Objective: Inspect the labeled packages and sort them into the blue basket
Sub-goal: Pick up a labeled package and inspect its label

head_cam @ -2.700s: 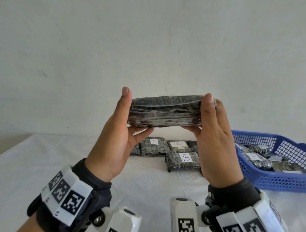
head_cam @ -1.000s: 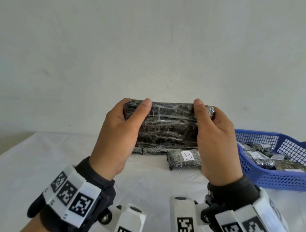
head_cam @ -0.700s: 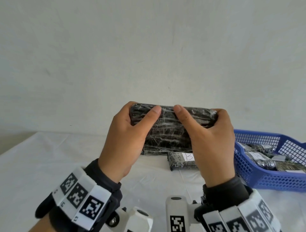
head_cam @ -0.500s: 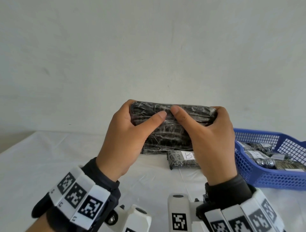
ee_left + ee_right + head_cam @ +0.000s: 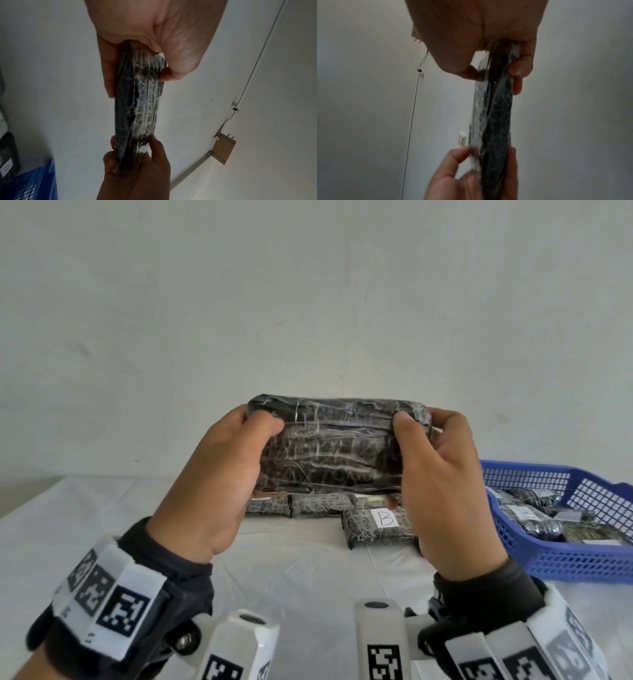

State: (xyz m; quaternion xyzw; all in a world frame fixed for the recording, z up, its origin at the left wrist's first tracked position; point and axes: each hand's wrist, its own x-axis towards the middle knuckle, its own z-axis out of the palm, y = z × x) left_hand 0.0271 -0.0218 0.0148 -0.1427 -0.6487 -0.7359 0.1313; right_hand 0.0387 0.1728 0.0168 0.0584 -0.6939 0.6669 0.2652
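I hold a dark, plastic-wrapped package [image 5: 332, 450] up in front of me, its broad side toward me with no label showing. My left hand [image 5: 236, 453] grips its left end, thumb on the near face and fingers behind. My right hand [image 5: 435, 460] grips the right end the same way. The wrist views show the package [image 5: 137, 108] edge-on [image 5: 493, 115], pinched between thumb and fingers at both ends. The blue basket [image 5: 582, 559] stands on the table at the right with several wrapped packages inside.
More wrapped packages lie in a row on the white table [image 5: 102, 525] behind my hands; one package [image 5: 376, 525] bears a white label marked B. A plain wall rises just behind the table. A package marked A [image 5: 6, 155] shows beside the basket in the left wrist view.
Since a second ago both thumbs slid toward the middle of the package's near face, then back out to its ends. The package tilted slightly and stays held up.
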